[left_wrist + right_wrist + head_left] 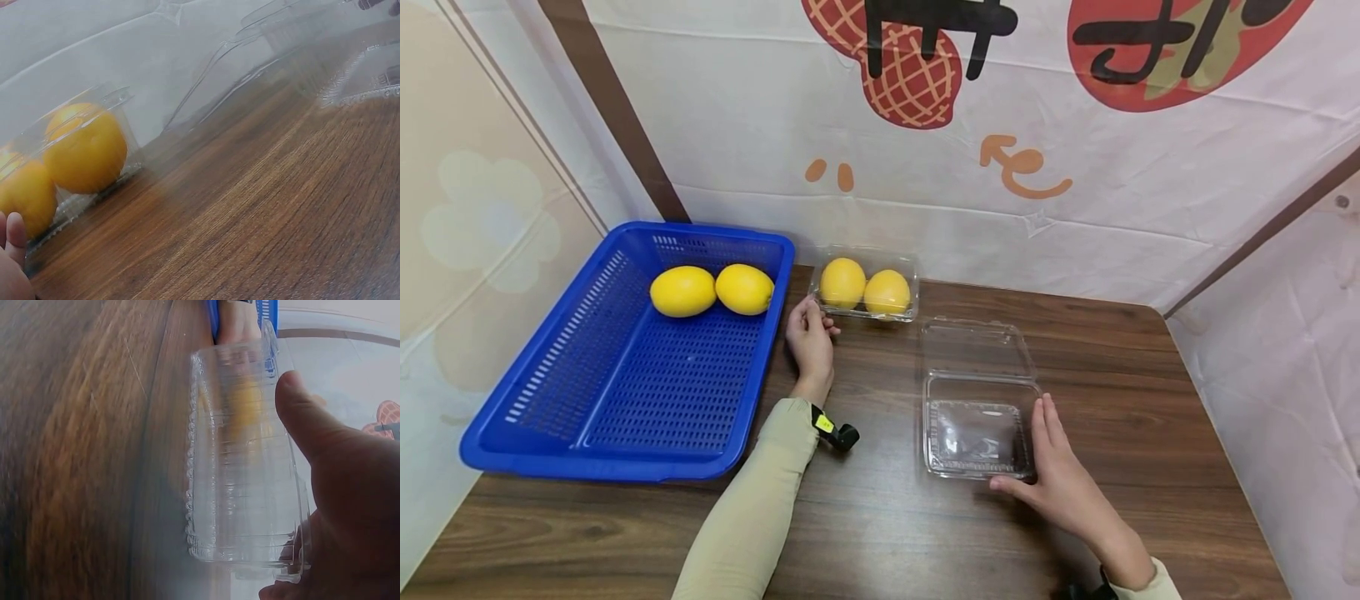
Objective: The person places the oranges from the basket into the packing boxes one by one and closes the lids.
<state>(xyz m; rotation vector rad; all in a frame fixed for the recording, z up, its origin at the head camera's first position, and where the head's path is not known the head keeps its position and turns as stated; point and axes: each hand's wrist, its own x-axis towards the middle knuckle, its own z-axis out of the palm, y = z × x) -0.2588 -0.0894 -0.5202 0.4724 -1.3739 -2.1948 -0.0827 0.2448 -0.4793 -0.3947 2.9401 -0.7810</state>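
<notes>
The right hand (1067, 479), thumb and straight fingers spread, touches the near right corner of an open clear box (973, 437). The left hand (811, 337), fingers loosely curled, lies at the near left corner of a closed clear box (865, 315) holding two yellow fruits (842, 283); whether it touches is unclear. Leftward, a blue basket (662, 392) holds two lemons (682, 292).

The place looked like a makeshift booth, its exact use unclear: creased fabric sheets (737, 108), printed with a red peanut (913, 96), a pale flower (490, 217) and dark lettering (928, 15), enclosed the wood-grain surface (865, 533) left, back and right.
</notes>
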